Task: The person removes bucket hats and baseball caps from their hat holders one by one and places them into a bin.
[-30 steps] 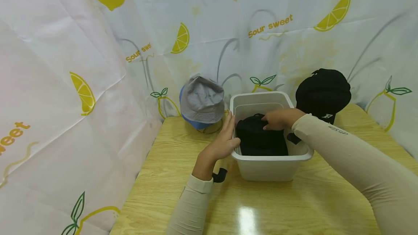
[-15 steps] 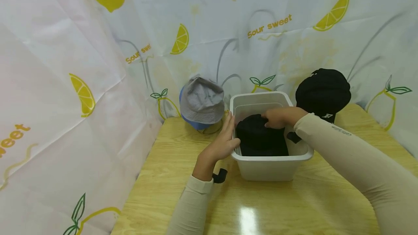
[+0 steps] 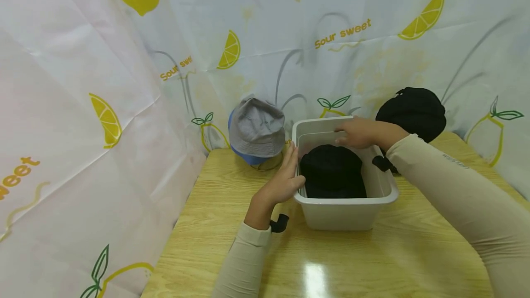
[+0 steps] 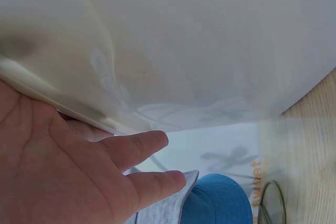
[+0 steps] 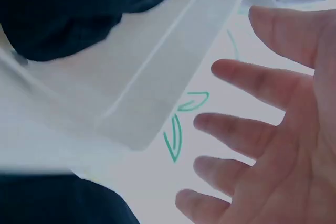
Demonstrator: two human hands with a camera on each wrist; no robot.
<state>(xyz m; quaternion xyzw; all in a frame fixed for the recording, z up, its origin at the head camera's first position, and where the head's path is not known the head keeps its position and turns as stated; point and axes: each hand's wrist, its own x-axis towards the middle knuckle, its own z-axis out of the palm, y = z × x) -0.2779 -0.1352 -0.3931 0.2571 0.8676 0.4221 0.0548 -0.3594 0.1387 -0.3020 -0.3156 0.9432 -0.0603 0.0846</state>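
My left hand (image 3: 283,178) rests against the left rim of a white plastic tub (image 3: 337,217), its fingers straight along the outside in the head view. In the left wrist view the palm and fingers lie by the tub's pale wall (image 4: 173,72). A black cap (image 3: 331,169) sits inside the tub, crown up. My right hand (image 3: 360,132) hovers over the tub's back right, apart from that cap. Its fingers are spread and hold nothing in the right wrist view, with the tub's rim (image 5: 205,72) beyond the fingertips.
A grey bucket hat (image 3: 258,128) rests over a blue hat (image 4: 220,203) left of the tub, with a wire loop (image 4: 273,203) below. Another black cap (image 3: 414,111) stands at the right. Lemon-printed cloth (image 3: 256,22) hangs close behind the wooden table (image 3: 232,197).
My right hand has let go of the black cap in the tub and moved up and to the right. My left hand stays at the rim.
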